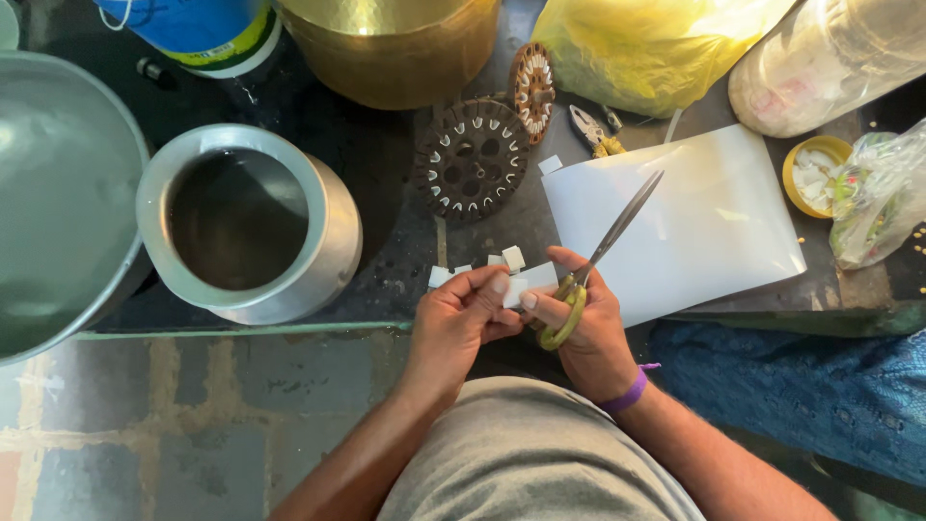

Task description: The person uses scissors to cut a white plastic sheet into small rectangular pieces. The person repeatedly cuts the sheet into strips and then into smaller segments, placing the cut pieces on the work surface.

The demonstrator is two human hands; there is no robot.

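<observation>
My left hand [463, 314] pinches a small white paper piece [529, 281] between thumb and fingers. My right hand [584, 323] also touches that piece with its fingertips while holding scissors [608, 241] by their yellow-green handles; the blades point up and to the right over a large white sheet [694, 227]. Several small white cut pieces [473, 269] lie on the dark surface just above my left hand. A purple band is on my right wrist.
A round dark slotted motor core [470, 156] lies above the hands, a smaller one [532, 87] beside it. A metal pot [246, 222], a large steel vessel [58, 193], a brass vessel [395, 48], a yellow bag [646, 48], pliers [593, 130] and a yellow lid [815, 174] surround them.
</observation>
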